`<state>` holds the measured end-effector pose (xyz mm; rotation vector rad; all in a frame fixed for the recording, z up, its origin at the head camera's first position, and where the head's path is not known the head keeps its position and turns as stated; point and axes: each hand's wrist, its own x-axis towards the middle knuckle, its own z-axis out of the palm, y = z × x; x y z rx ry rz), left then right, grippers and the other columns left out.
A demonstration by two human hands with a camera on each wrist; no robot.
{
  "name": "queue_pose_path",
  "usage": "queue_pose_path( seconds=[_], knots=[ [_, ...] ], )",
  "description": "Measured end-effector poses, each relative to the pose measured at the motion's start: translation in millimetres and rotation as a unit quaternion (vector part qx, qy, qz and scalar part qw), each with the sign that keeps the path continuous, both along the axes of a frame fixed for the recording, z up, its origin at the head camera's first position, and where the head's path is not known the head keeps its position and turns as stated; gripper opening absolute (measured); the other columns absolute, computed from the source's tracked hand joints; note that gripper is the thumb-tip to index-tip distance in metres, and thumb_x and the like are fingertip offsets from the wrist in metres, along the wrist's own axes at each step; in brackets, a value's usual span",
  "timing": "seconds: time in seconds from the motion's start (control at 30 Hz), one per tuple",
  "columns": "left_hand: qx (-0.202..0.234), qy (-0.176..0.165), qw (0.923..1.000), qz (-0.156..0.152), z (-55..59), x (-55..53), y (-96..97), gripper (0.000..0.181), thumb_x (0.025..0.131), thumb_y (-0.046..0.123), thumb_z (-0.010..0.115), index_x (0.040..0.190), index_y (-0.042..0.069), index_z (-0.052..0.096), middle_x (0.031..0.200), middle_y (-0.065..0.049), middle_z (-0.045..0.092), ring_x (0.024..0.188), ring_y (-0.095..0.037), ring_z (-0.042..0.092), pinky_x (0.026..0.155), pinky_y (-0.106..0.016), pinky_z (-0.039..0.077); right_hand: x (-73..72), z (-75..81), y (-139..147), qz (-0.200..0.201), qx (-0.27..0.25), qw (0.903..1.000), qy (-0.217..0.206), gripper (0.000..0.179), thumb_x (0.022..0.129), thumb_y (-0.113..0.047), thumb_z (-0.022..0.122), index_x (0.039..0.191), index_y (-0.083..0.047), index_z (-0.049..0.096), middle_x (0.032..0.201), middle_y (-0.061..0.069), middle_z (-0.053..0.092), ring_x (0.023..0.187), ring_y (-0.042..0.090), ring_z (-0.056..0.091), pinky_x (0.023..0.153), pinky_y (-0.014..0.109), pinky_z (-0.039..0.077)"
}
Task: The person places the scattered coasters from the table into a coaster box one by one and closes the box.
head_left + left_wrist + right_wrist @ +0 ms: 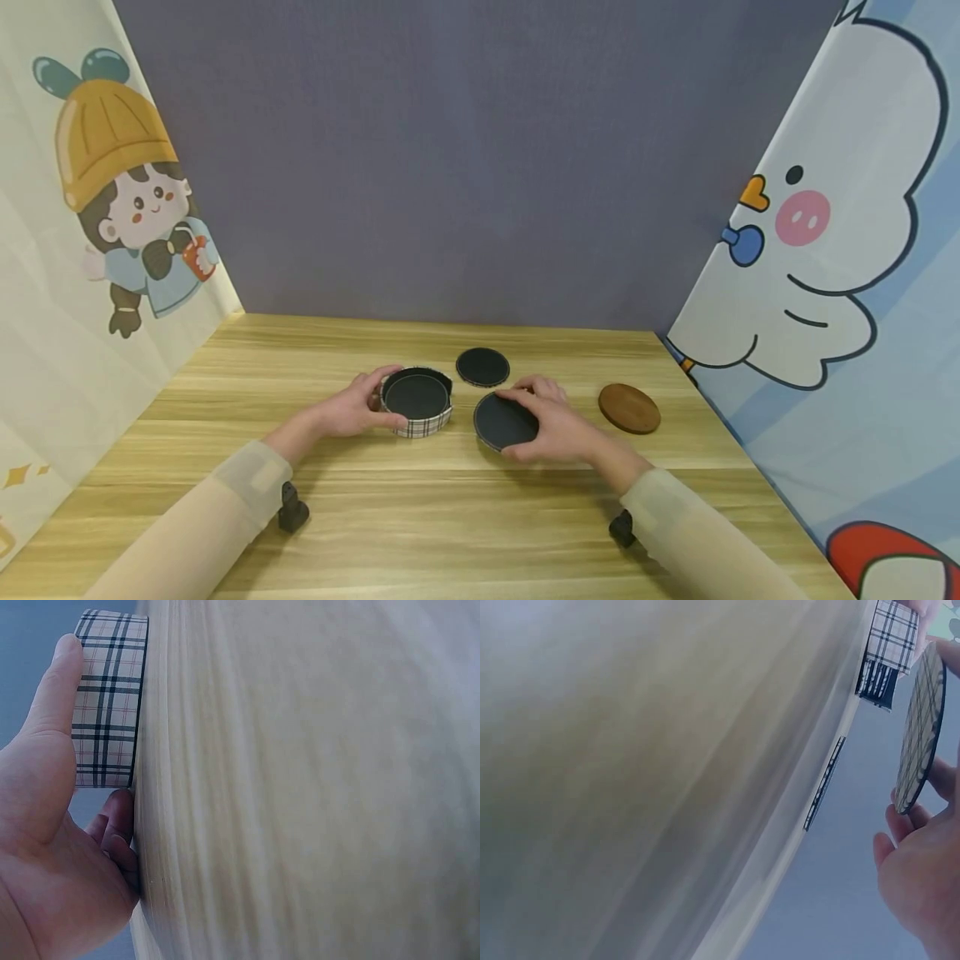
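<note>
My left hand [351,412] grips a round plaid coaster holder [424,428] at its left side, thumb along the near wall and fingers around the far side. Inside the holder lies a round black coaster [416,395]. In the left wrist view the plaid wall [110,701] stands on the wooden surface. My right hand [561,427] holds another round coaster [501,421] by its edge, black face up, just right of the holder. The right wrist view shows this coaster's plaid underside [922,727], raised above the table and tilted.
A third black coaster [482,367] lies flat behind, between the two hands. Right of my right hand lies a round brown wooden disc [629,408]. The wood-grain table [450,533] meets a grey back panel [465,167], with printed cartoon curtains at both sides.
</note>
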<state>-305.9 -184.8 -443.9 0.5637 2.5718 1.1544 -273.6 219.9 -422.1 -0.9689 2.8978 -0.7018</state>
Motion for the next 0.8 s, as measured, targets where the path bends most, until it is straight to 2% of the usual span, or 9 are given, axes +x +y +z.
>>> queue_pose_path(
  seconds=[0.27,0.47,0.8],
  knots=[
    [0.002,0.005,1.0,0.002,1.1,0.3,0.5,0.109,0.094,0.048,0.088,0.175,0.02,0.021,0.142,-0.025,0.042,0.12,-0.031,0.051,0.103,-0.052,0.046,-9.1,-0.4,-13,0.008,-0.011,0.9998,0.014,0.092,0.08,-0.052,0.088,0.162,-0.026,0.055,0.156,0.008,0.046,0.143,0.033,0.039,0.113,0.06,0.034],
    [0.001,0.005,1.0,0.002,1.0,0.4,1.5,0.109,0.095,0.048,0.088,0.175,0.019,0.021,0.143,-0.025,0.042,0.12,-0.031,0.051,0.104,-0.054,0.046,-15.8,3.0,-25,0.002,-0.018,0.9998,0.001,0.092,0.082,-0.054,0.087,0.162,-0.025,0.055,0.155,0.009,0.045,0.145,0.035,0.037,0.116,0.064,0.032],
    [0.001,0.008,1.0,0.004,0.1,0.3,1.8,0.11,0.093,0.047,0.089,0.175,0.017,0.022,0.143,-0.026,0.043,0.121,-0.032,0.052,0.105,-0.054,0.047,-30.6,8.1,-49,0.006,-0.011,0.9998,-0.016,0.092,0.085,-0.056,0.085,0.165,-0.024,0.052,0.159,0.008,0.043,0.149,0.036,0.036,0.121,0.064,0.029]
  ],
)
